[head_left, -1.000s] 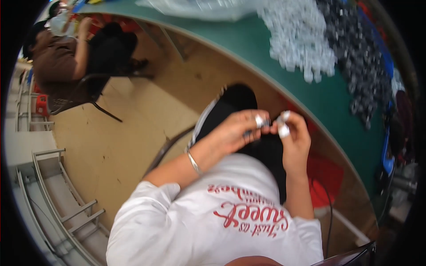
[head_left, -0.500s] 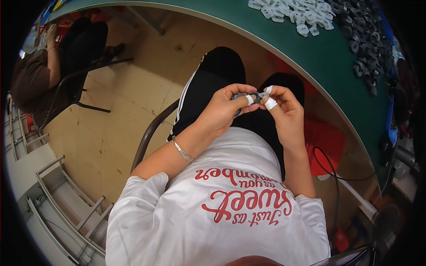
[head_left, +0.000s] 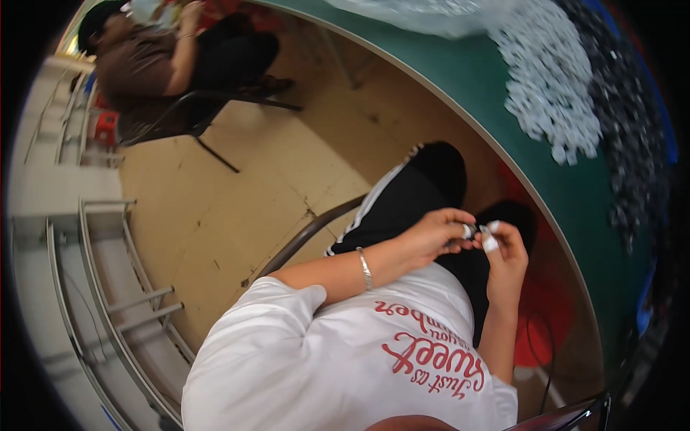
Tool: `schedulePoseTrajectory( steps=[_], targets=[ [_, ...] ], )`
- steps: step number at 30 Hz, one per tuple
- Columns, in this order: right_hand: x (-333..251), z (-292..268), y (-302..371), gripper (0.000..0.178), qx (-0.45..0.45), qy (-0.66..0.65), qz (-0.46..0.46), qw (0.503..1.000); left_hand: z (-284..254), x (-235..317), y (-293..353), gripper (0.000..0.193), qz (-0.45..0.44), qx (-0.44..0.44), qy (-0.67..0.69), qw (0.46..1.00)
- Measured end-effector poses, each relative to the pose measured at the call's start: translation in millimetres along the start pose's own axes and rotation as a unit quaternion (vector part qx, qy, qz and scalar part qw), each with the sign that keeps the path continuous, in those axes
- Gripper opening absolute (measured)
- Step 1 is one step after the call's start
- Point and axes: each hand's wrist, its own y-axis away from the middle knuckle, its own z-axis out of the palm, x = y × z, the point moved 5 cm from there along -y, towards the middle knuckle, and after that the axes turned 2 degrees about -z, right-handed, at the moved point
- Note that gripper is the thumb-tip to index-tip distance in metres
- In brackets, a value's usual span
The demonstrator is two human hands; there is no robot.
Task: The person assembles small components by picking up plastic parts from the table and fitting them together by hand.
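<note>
My left hand (head_left: 433, 237) is closed with its fingertips on a small dark plastic part (head_left: 474, 233), largely hidden by the fingers. Against it from the right comes my right hand (head_left: 507, 258), thumb and forefinger pinched together. A small pale piece (head_left: 485, 229) seems to sit at those right fingertips, touching the dark part, though blur hides its edges. White tape wraps fingers on both hands. They meet above my lap, just short of the table edge.
On the curved green table (head_left: 424, 68) lie a heap of small white plastic pieces (head_left: 550, 79), a heap of black pieces (head_left: 632, 108) and a clear plastic bag (head_left: 438, 16). A seated person (head_left: 136, 65) is at upper left; metal frames (head_left: 129, 287) stand at left.
My view has swung, so my hands and lap appear lower and further right. More of both heaps and the plastic bag show. The hands stay together at the small parts.
</note>
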Motion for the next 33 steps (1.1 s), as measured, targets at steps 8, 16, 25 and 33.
schedulePoseTrajectory(
  steps=[8,16,25,33],
  targets=[
    [5.5,5.8,2.0,0.018,-0.05,0.036,-0.021,0.998,-6.6,-6.5,-0.6,0.023,0.005,-0.029,0.018,0.999],
    [-4.0,11.0,0.8,0.018,-0.009,0.056,-0.046,0.997,-12.2,-6.4,-6.3,0.024,-0.02,0.005,0.038,0.999],
    [9.8,10.8,5.2,0.015,-0.031,0.074,0.016,0.997,-14.1,-10.0,-8.3,0.019,-0.038,0.021,0.109,0.993],
    [16.8,-0.3,11.3,0.014,0.001,0.146,-0.005,0.989,-7.5,-17.1,-3.8,0.018,-0.029,0.004,0.124,0.992]
  ],
)
